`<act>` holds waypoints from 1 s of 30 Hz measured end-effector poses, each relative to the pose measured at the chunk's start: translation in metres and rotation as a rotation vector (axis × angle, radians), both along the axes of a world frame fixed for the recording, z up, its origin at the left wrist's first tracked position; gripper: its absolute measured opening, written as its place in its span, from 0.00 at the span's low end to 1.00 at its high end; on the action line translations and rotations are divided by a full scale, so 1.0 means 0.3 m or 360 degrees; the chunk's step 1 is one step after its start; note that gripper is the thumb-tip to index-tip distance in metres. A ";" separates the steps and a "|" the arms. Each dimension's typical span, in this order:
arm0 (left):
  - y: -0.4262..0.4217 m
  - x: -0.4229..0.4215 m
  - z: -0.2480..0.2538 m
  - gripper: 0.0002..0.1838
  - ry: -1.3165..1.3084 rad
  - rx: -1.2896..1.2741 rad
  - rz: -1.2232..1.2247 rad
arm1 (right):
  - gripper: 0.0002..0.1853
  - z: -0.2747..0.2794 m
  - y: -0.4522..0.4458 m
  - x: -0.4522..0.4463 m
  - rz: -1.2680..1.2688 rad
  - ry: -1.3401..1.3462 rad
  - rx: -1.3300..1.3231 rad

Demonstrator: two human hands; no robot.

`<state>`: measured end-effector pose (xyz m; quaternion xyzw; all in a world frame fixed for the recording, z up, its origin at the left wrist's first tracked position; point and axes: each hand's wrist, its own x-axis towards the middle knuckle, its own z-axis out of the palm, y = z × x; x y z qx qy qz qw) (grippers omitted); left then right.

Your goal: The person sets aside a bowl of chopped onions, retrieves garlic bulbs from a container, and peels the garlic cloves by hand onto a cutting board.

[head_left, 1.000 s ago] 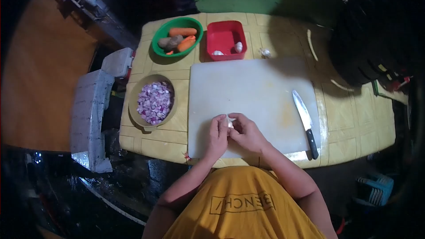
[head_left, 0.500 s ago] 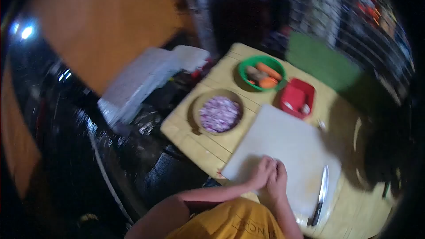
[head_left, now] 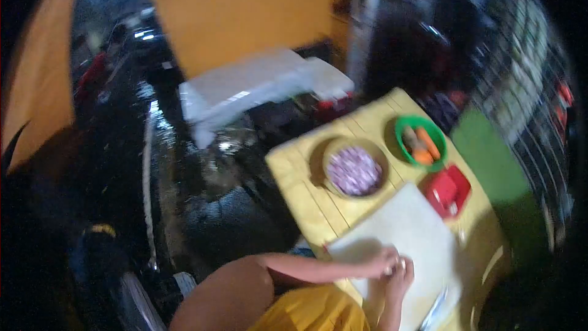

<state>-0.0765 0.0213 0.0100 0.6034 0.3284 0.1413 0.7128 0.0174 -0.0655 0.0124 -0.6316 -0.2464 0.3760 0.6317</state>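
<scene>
Over the lower part of the white cutting board [head_left: 422,227], my left hand [head_left: 381,262] and my right hand [head_left: 401,274] meet, fingers closed around a small pale piece that looks like garlic [head_left: 399,265]. Both hands are slightly blurred. The knife [head_left: 435,309] lies on the board to the right, cut off by the frame's bottom edge. A tan bowl [head_left: 331,147] holds chopped purple onion [head_left: 354,171]. Beyond it is a green bowl [head_left: 442,159] with carrots [head_left: 429,142] and brownish roots. The red container [head_left: 450,187] stands beside the board, its contents blurred.
The yellow table [head_left: 306,199] ends at a corner on the left. Past it are a white bench-like object [head_left: 245,86] and a dark, wet floor [head_left: 226,227]. A green panel [head_left: 496,159] and wire mesh run along the right. An orange wall [head_left: 245,12] stands behind.
My view has swung left, so the table and bowls appear lower right and rotated, with more floor showing. My hands are still together over the board.
</scene>
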 end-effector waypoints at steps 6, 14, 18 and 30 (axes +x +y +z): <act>0.057 -0.005 0.082 0.17 0.0198 -0.0378 0.0021 | 0.16 0.078 0.005 0.018 0.0022 -0.0677 -0.0339; 0.062 -0.016 0.043 0.15 -0.0065 -0.0625 -0.0112 | 0.05 0.035 -0.044 0.058 0.0051 -0.1059 -0.0341; 0.077 -0.026 0.012 0.16 -0.0113 -0.0627 -0.0157 | 0.06 0.072 -0.037 0.067 -0.0080 -0.1209 -0.0298; 0.024 -0.012 0.048 0.17 -0.0158 -0.0115 -0.0082 | 0.19 0.107 -0.026 0.127 0.0446 -0.1100 -0.0041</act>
